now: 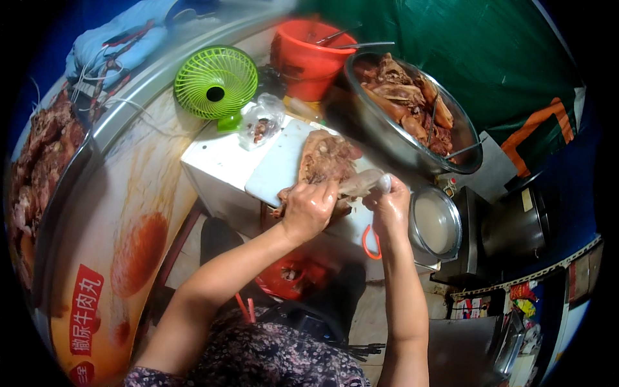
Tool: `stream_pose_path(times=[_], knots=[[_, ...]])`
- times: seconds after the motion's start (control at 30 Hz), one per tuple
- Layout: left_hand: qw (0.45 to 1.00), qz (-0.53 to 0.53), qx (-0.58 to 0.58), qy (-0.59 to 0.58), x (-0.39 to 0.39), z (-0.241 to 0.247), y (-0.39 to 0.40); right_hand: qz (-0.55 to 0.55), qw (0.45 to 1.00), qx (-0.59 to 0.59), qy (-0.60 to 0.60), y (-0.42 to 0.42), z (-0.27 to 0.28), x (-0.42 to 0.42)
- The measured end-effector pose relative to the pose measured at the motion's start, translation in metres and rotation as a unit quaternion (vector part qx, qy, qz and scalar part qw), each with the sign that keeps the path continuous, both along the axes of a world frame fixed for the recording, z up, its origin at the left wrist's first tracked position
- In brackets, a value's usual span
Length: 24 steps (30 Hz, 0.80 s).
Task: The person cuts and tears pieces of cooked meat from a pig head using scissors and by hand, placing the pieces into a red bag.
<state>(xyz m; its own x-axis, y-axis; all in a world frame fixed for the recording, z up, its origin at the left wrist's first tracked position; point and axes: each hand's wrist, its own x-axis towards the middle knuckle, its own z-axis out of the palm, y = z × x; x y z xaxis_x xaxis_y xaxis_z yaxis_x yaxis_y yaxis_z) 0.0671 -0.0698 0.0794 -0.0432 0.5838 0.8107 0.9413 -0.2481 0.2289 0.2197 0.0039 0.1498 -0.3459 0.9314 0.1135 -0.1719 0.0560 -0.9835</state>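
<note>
A large piece of cooked meat point(329, 157), seemingly part of an animal's head, lies on a white cutting board point(278, 157) before me. My left hand point(309, 208) is closed around its near edge, fingers curled over. In my right hand point(390, 205) is the end of a broad pale bone point(361, 184), which reaches left to the meat. Whether bone and meat are still joined cannot be made out. Both hands look wet. Just below my right hand an orange loop point(371, 243), perhaps a tool handle, lies on the board.
A steel basin point(411, 140) heaped with cooked meat stands at back right, near a red bucket point(309, 60). A green fan point(215, 82) and a plastic bag point(261, 123) are at back left. Cloudy liquid fills a metal bowl point(435, 220) at right. A red container point(290, 275) sits below.
</note>
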Motion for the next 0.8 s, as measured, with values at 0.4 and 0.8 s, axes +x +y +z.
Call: stream_pose_path(times=[0.4,0.8], knots=[[0.952,-0.071,-0.154,-0.255,-0.008,-0.003,0.011,-0.035,0.998,0.01,-0.053,0.028,-0.03,-0.002],[0.91,-0.073,-0.221,-0.344,-0.029,-0.017,0.018,-0.027,0.822,0.494,-0.282,0.04,-0.017,-0.055]])
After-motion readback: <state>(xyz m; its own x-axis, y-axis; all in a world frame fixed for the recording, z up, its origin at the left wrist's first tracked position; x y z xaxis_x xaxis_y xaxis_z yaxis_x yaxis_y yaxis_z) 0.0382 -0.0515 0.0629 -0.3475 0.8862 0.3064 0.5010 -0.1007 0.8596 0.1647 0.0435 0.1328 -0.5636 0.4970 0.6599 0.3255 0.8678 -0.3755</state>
